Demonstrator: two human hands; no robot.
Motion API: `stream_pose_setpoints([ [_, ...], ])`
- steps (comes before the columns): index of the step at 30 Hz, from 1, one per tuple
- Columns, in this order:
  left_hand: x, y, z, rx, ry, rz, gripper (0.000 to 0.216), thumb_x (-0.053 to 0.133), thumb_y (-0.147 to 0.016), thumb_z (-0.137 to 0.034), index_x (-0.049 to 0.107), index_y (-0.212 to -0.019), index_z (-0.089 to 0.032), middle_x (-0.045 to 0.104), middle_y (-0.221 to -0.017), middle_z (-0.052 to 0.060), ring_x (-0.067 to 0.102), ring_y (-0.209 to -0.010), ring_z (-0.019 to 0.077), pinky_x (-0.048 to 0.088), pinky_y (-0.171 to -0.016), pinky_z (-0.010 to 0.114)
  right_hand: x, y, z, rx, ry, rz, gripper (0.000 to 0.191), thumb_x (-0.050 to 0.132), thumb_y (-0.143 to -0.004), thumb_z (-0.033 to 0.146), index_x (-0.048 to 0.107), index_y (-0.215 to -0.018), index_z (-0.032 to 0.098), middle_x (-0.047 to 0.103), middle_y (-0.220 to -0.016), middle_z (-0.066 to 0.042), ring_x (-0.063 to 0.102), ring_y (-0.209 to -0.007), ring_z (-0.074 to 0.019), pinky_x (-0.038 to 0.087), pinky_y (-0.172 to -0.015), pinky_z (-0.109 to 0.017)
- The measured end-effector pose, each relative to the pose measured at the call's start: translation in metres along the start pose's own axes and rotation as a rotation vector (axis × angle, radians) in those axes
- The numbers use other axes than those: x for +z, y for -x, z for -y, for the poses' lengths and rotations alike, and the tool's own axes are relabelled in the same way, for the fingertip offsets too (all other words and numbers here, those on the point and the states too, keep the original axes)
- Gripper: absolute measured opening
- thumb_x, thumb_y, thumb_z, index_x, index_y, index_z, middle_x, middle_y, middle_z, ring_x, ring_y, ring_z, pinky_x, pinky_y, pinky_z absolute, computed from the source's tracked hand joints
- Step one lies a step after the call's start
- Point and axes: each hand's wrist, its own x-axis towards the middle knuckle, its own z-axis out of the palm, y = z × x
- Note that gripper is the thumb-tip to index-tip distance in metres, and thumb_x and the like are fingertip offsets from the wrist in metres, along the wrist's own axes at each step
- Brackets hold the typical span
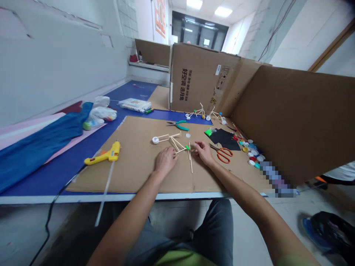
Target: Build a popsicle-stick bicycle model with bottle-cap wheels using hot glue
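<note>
Fingers of our left hand (165, 161) sit at the near end of the stick frame (175, 135); we can't tell if they pinch it. Those of our right hand (204, 152) curl just right of its green joint (187, 147); tips too small to confirm a grip. Beyond and left of the fingers, plastic bags (101, 113) hold colourful items we can't identify. Well right of the fingers, a pixelated patch (277, 181) masks something beside the bottle caps (253, 159).
</note>
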Motion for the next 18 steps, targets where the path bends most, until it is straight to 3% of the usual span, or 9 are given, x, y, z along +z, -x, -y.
stream_pose_setpoints([
  [4, -0.001, 0.001, 0.000, -0.012, 0.009, -0.001, 0.020, 0.061, -0.086, -0.024, 0.057, -0.106, -0.019, 0.071, -0.104, 0.010, 0.067, -0.098, 0.0243, 0.048, -0.083, 0.032, -0.010, 0.000, 0.008, -0.025, 0.089, -0.007, 0.034, 0.054, -0.081, 0.045, 0.056, -0.101, 0.018, 0.059, -0.075, 0.000, 0.054, -0.059, -0.0137, 0.044, -0.056, -0.027],
  [9, -0.001, 0.001, 0.000, -0.034, 0.027, 0.018, 0.020, 0.063, -0.085, -0.023, 0.055, -0.104, -0.020, 0.071, -0.104, 0.009, 0.067, -0.099, 0.0239, 0.048, -0.082, 0.031, -0.025, 0.022, 0.027, -0.056, 0.295, 0.092, 0.024, 0.072, -0.068, 0.031, 0.062, -0.086, 0.018, 0.061, -0.070, 0.001, 0.054, -0.065, -0.0151, 0.037, -0.062, -0.026],
  [14, -0.005, 0.004, -0.002, -0.052, 0.037, 0.008, 0.025, 0.062, -0.083, -0.019, 0.053, -0.106, -0.020, 0.070, -0.105, 0.008, 0.066, -0.100, 0.0229, 0.047, -0.084, 0.030, -0.018, 0.044, 0.042, -0.056, 0.848, 0.360, 0.041, 0.074, -0.075, 0.041, 0.059, -0.107, 0.020, 0.069, -0.082, -0.003, 0.062, -0.075, -0.0196, 0.033, -0.062, -0.026],
  [18, -0.012, 0.019, -0.013, -0.018, -0.042, -0.022, 0.019, 0.060, -0.086, -0.022, 0.054, -0.104, -0.020, 0.068, -0.102, 0.008, 0.065, -0.098, 0.0236, 0.047, -0.083, 0.032, -0.017, 0.041, 0.045, -0.062, 0.944, 0.402, 0.033, 0.066, -0.080, 0.026, 0.057, -0.110, 0.018, 0.073, -0.088, -0.008, 0.066, -0.080, -0.0232, 0.033, -0.064, -0.027],
])
